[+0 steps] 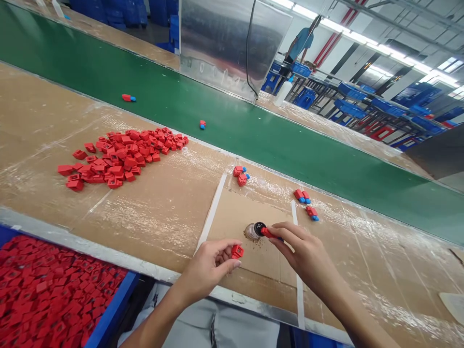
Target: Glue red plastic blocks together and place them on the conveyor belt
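Note:
My left hand (210, 263) pinches a small red hollow plastic block (237, 251) between thumb and fingers, its square opening showing. To its right, my right hand (302, 249) grips a red plastic piece (266, 232), its far end hidden by the fingers. The tip of that piece is at a small round black cup (258, 228); whether they touch I cannot tell. Beside the cup sits a small clear jar (251, 232), with brown specks around it on a cardboard sheet (235, 212).
A pile of red blocks (123, 154) lies on the left of the table. Red-and-blue pieces (240, 176) lie beyond my hands, with others (306, 203) to the right. Two more ride the green conveyor belt (232, 137). A blue crate (112, 309) holds many red blocks. Another person (302, 41) stands far back.

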Motion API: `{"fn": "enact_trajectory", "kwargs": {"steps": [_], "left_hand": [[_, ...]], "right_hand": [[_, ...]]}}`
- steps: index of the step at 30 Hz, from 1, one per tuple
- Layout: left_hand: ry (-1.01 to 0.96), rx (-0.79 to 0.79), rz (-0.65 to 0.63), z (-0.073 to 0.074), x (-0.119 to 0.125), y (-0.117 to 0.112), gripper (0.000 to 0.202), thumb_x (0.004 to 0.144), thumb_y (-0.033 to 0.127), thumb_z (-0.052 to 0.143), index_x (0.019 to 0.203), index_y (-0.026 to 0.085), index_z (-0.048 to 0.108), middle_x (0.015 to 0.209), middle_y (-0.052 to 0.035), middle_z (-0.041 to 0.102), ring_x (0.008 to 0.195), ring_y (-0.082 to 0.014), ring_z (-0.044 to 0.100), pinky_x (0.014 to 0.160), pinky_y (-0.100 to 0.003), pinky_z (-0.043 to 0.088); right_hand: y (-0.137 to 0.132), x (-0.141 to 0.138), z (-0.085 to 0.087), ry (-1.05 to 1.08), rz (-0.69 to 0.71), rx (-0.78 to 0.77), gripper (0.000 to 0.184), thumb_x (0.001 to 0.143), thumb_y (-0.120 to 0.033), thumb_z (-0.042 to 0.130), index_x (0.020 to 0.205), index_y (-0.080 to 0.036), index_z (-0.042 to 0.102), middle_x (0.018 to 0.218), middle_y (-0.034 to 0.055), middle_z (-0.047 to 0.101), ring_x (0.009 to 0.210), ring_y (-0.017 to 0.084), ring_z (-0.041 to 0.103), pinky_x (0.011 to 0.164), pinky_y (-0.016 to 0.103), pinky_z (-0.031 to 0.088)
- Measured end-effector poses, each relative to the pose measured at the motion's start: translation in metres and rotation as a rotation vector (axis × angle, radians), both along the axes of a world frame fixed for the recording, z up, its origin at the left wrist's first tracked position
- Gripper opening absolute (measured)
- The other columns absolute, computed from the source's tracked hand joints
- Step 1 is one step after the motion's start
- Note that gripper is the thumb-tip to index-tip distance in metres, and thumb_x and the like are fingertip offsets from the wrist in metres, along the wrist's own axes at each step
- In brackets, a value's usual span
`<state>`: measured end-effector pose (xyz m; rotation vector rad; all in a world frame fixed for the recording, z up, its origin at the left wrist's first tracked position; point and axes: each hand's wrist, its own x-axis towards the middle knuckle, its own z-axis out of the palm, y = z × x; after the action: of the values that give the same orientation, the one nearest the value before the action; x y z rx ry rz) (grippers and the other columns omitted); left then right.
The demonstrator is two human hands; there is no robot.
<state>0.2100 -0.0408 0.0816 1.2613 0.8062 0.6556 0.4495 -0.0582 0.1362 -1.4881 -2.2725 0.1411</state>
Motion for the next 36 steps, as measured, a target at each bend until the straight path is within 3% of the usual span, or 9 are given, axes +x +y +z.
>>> {"fn": "enact_trajectory", "kwargs": {"steps": [16,23,29,36], "left_hand": [[-0.012,-0.008,0.002,-0.004,0.000,0.000,0.031,0.086,0.025,0.064,0.116,0.020,0.067,0.078,0.0014,0.058,0.069,-0.0119,0.053,0.065,-0.024,0.045],[-0.024,-0.022,-0.011,-0.005,0.000,0.000,0.031,0.086,0.026,0.065,0.116,0.019,0.066,0.079,0.0012,0.057,0.071,-0.0120,0.053,0.066,-0.024,0.044],[-0.034,-0.033,-0.042,-0.004,0.000,0.001,0.032,0.086,0.029,0.065,0.116,0.018,0.066,0.077,0.0008,0.055,0.070,-0.0127,0.052,0.066,-0.024,0.045],[-0.035,-0.071,-0.047,-0.003,0.000,-0.001,0.030,0.085,0.029,0.065,0.112,0.016,0.067,0.073,0.0016,0.054,0.066,-0.0124,0.053,0.065,-0.026,0.046]], "right_hand": [[0.004,0.001,0.006,0.079,-0.047,0.027,0.012,0.099,-0.025,0.052,0.105,-0.021,0.062,0.100,0.0053,0.066,0.089,0.019,0.065,0.073,0.030,0.051],[-0.014,-0.020,0.012,0.241,-0.096,0.065,0.012,0.096,-0.021,0.058,0.107,-0.023,0.062,0.103,0.0048,0.066,0.094,0.018,0.065,0.081,0.029,0.052],[-0.028,-0.045,-0.002,0.372,-0.030,-0.060,0.013,0.095,-0.017,0.059,0.107,-0.022,0.062,0.104,0.0050,0.066,0.097,0.017,0.064,0.083,0.027,0.051],[-0.030,-0.048,-0.015,0.396,-0.031,-0.082,0.013,0.095,-0.017,0.059,0.107,-0.022,0.062,0.104,0.0044,0.065,0.098,0.016,0.063,0.086,0.025,0.050]]}}
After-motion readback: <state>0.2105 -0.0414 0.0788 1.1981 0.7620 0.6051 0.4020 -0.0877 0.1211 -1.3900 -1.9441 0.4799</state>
